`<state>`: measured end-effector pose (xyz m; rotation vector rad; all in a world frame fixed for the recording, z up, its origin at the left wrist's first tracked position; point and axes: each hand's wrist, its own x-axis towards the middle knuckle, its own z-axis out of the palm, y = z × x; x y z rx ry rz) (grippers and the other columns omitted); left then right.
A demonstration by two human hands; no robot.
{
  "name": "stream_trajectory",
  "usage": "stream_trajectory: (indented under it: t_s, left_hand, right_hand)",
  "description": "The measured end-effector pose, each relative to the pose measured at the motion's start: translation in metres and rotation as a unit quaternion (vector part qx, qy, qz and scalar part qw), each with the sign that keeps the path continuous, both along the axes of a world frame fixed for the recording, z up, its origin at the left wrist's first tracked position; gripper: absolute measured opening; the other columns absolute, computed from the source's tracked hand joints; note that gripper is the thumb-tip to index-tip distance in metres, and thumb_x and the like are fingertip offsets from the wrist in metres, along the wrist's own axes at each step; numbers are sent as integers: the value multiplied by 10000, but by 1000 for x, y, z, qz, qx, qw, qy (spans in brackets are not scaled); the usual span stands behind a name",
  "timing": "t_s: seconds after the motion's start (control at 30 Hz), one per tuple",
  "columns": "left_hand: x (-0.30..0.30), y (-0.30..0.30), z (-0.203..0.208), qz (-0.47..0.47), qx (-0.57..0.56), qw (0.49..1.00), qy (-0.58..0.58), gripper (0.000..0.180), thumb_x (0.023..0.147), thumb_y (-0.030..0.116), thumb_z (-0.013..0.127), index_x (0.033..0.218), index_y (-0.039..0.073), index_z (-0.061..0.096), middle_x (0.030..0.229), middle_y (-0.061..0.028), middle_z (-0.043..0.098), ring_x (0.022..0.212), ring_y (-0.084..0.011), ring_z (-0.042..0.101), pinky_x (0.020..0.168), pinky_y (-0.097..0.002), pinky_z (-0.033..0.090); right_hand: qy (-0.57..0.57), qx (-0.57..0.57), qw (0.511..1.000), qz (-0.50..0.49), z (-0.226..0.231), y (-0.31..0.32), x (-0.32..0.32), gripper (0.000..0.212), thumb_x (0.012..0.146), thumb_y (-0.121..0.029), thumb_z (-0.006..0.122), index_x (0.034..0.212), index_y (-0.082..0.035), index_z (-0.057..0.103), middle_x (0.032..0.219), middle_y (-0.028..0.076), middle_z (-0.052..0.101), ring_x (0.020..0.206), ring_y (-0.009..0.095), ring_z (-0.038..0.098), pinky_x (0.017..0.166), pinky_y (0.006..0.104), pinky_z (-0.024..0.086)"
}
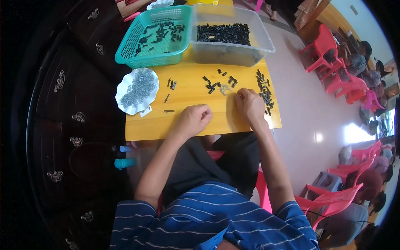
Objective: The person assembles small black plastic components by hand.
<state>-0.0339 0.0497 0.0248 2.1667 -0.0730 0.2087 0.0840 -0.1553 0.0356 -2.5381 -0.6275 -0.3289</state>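
Though apparently begun, far from finished

Along the table's right edge, slim black pieces, perhaps done. Likely left: short tubes mid-table, black parts in basket and tub. On left hand and right hand, a curl; whether closed around anything or bare, impossible to tell.

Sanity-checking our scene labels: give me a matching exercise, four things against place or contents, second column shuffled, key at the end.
Column 1
1. Teal perforated basket
2. Clear plastic bin
3. White wavy-rimmed dish
4. Right hand

Column 2
A. Just left of the strip of black pieces along the right edge of the yellow table
B. Holds small grey pieces
C. Black pieces scattered inside, green-blue walls
D. Densely filled with black pieces, see-through walls

Pairs: 1-C, 2-D, 3-B, 4-A
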Motion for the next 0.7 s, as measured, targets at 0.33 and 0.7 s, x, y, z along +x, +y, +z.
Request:
stream_trajectory:
  t_s: [0.33, 0.7]
  left_hand:
    - [2, 2, -5, 4, -13, 1000, 0, 121, 874, 115, 651, 865, -6, 650, 719, -114, 669, 653, -190, 665, 629, -312, 520]
    - [3, 4, -9, 1, -43, 999, 18, 140, 874, 134, 665, 890, -5, 656, 740, -110, 683, 667, -180, 668, 644, -313, 528]
  right_hand:
    - [-29, 47, 996, 64, 0, 57, 19, 160, 809, -178, 689, 942, -90, 700, 895, 96, 701, 786, 290, 688, 690, 395, 538]
    - [-33, -33, 995, 91, -7, 92, 29, 107, 814, -187, 689, 844, -85, 699, 859, 122, 677, 770, 325, 670, 693, 414, 538]
